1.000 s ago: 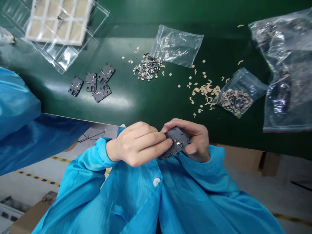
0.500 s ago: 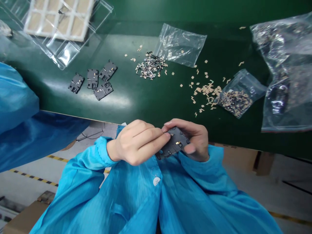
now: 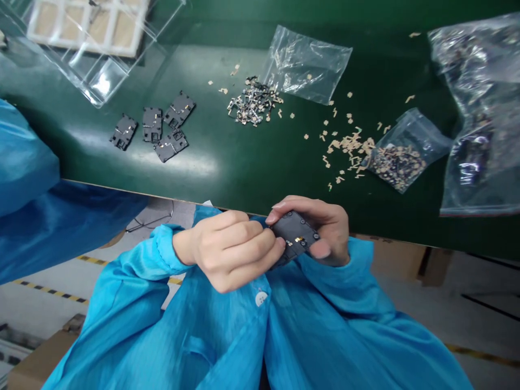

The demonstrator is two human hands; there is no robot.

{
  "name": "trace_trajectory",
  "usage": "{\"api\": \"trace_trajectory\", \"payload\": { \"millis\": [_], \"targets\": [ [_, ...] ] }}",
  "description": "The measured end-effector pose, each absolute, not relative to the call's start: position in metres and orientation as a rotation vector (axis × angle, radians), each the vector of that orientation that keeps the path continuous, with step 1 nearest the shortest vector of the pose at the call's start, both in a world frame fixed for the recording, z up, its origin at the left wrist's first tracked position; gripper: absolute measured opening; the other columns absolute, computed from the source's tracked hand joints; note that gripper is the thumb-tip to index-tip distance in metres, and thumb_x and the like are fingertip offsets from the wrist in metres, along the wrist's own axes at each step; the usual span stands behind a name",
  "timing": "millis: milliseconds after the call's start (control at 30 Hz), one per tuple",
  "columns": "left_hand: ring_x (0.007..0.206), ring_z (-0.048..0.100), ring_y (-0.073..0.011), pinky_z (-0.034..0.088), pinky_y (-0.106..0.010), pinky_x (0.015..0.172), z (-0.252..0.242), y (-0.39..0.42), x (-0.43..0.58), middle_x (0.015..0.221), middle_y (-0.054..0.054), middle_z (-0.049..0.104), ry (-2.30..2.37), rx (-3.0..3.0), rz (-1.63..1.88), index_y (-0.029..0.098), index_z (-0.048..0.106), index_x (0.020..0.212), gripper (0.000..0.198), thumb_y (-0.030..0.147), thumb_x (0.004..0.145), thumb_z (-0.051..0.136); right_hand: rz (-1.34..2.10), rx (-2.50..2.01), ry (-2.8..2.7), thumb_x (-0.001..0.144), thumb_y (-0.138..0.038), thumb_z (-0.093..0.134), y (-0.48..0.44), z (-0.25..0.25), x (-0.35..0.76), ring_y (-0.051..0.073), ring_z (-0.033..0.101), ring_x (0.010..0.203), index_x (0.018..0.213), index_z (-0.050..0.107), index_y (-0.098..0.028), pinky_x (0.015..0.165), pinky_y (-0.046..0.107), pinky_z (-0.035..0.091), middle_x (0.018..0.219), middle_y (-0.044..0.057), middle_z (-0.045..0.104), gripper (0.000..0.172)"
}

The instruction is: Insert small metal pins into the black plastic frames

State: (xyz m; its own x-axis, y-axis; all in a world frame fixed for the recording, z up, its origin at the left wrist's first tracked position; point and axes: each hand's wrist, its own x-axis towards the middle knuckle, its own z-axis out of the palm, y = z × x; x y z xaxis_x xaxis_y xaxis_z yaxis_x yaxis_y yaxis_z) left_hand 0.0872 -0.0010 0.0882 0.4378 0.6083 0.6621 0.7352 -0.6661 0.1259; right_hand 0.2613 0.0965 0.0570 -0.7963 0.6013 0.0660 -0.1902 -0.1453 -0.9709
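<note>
Holding a black plastic housing (image 3: 294, 236) at the near edge of the green tabletop (image 3: 227, 187), the two hands keep it tilted above a blue smock (image 3: 211, 330). The housing is a flat, roughly rectangular moulding with round bosses near its corners and a small gold metal contact on the exposed face.

The left hand (image 3: 229, 252) lies at the housing's left end, its fingers (image 3: 260, 244) curled and closed against that edge. The right hand (image 3: 323, 233) supports the opposite end, its fingers (image 3: 296, 205) wrapped over the upper edge and its thumb (image 3: 320, 249) pressed on the lower right of the face. Both wrists enter from blue cuffs, angled inward toward the housing.

On the tabletop, from left to right:
- A second person's blue sleeve (image 3: 24, 162) lies at the left edge.
- A clear plastic tray (image 3: 87, 27) holding a white-framed grid of beige panels sits at the far left corner.
- Four matching black housings (image 3: 152, 124) lie grouped together, near but not touching one another.
- A pile of small metal parts (image 3: 254, 102) sits just below an empty-looking clear bag (image 3: 306, 65).
- Loose beige metal pieces (image 3: 349, 145) are scattered beside a small bag of parts (image 3: 400, 160).
- A large clear bag (image 3: 475, 114) lies at the right edge.
</note>
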Motion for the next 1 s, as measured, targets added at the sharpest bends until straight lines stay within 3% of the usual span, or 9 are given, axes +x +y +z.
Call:
{"api": "trace_trajectory", "payload": {
  "millis": [467,667,1000],
  "targets": [
    [0.064,0.066,-0.0113,0.058,-0.020,0.052,0.0853,0.0069,0.0838,0.073,-0.001,0.072,-0.966,-2.430,-1.000,0.021,0.072,0.070,0.027,0.008,0.087,0.056,2.009,-0.492,-1.606,0.068,-0.067,0.072,0.0974,0.0552,0.2576,0.020,0.068,0.074,0.096,0.074,-0.026,0.072,0.036,0.058,0.080,0.004,0.072,0.050],
    [0.067,0.067,-0.0131,0.058,-0.022,0.055,0.0855,0.0049,0.0835,0.077,-0.005,0.072,-0.996,-2.466,-1.043,0.015,0.074,0.076,0.019,0.009,0.087,0.058,2.028,-0.479,-1.591,0.070,-0.064,0.072,0.0968,0.0567,0.2576,0.019,0.068,0.076,0.099,0.074,-0.028,0.073,0.034,0.058,0.081,0.003,0.072,0.047],
    [0.079,0.069,-0.0167,0.060,-0.026,0.060,0.0889,-0.0014,0.0833,0.085,-0.004,0.072,-1.109,-2.573,-1.021,0.018,0.073,0.086,0.013,0.009,0.084,0.062,2.065,-0.565,-1.582,0.067,-0.067,0.072,0.0948,0.0581,0.2593,0.019,0.068,0.077,0.094,0.073,-0.026,0.074,0.035,0.058,0.083,0.004,0.072,0.049]
  ]
}}
